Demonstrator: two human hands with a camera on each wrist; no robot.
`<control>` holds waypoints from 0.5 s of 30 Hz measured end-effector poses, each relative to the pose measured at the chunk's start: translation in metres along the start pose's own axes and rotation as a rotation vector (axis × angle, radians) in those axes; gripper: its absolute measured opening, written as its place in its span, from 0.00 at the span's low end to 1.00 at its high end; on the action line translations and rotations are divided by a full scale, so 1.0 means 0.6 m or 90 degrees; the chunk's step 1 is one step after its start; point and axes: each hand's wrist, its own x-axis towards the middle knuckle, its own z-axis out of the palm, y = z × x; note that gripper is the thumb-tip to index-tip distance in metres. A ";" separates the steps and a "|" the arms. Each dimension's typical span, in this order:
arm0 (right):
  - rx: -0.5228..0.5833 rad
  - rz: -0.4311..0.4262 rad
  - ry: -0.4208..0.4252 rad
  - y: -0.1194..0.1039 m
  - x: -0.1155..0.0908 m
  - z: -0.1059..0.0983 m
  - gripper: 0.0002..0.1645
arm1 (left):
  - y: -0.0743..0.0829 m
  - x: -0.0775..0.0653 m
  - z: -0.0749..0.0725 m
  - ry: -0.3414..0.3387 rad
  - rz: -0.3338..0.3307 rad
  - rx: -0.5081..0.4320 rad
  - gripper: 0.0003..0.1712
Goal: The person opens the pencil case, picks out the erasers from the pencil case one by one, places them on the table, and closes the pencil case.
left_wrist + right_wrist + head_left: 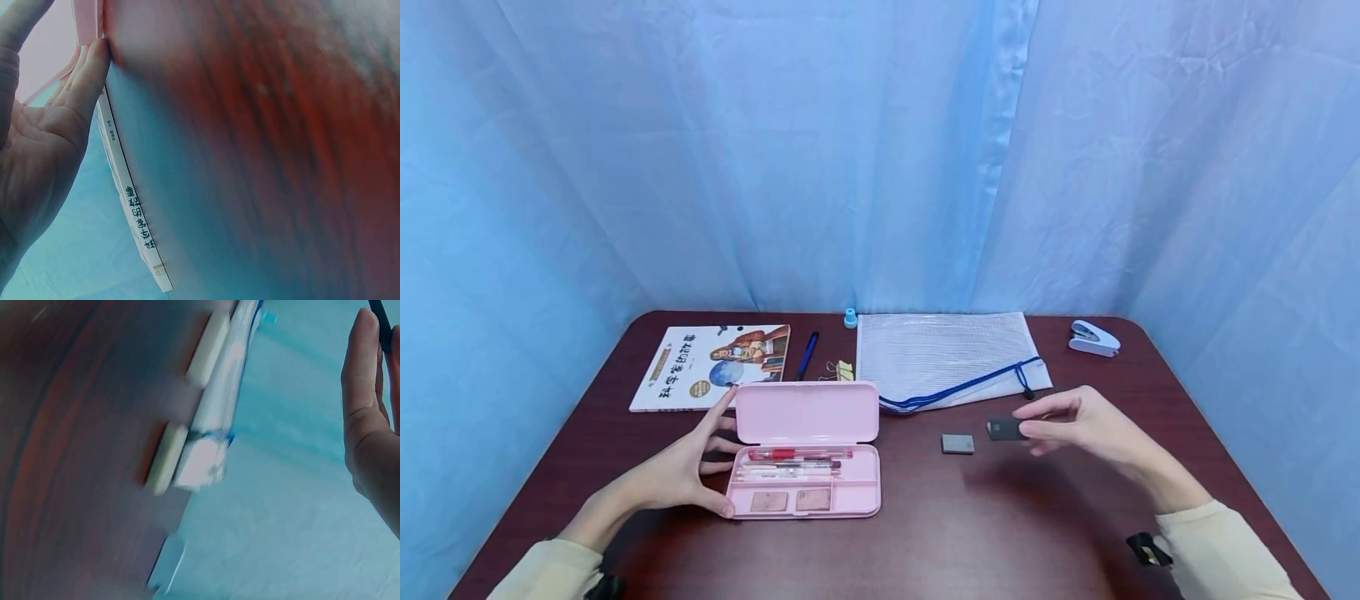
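Red-brown worktop [917, 550] carries everything, its near edge out of frame; clock directions start from the open pink case [857, 498]. Both sleeves [1225, 546] are cut off at the bottom. Case contents include a red pen [784, 454], slimmer pens overlapping too closely to count, and two dull squares [770, 502] I cannot identify. At nine o'clock the left hand [681, 471] is spread, thumb at the near corner, forefinger by the raised lid. A grey block [957, 443] lies at three o'clock; farther that way, the right hand [1078, 425] pinches a dark block [1004, 429], partly covered by fingers. The right wrist view blurs two pale blocks; only one shows clearly from the head. Beyond lie a book [677, 367] at ten, its corner hidden, a blue pen [807, 356] at twelve, a mesh pouch [940, 354] and stapler [1094, 339] around two, then curtains [880, 167].
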 end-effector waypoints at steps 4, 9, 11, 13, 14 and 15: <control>-0.025 0.001 0.001 0.018 -0.015 -0.036 0.21 | -0.001 0.004 0.000 0.002 0.006 0.000 0.82; -0.027 0.017 -0.012 0.048 -0.034 -0.077 0.22 | 0.001 0.010 0.000 0.003 0.005 0.002 0.82; -0.019 0.023 -0.017 0.061 -0.041 -0.091 0.22 | 0.002 0.010 0.000 0.004 0.002 -0.001 0.82; -0.006 0.035 -0.026 0.075 -0.046 -0.101 0.21 | 0.001 0.006 0.000 0.002 -0.003 -0.009 0.82; 0.001 0.043 -0.031 0.083 -0.049 -0.105 0.20 | 0.001 0.003 0.001 -0.001 -0.007 -0.011 0.82; 0.005 0.052 -0.034 0.091 -0.052 -0.107 0.20 | 0.000 0.000 0.002 -0.005 -0.011 -0.015 0.82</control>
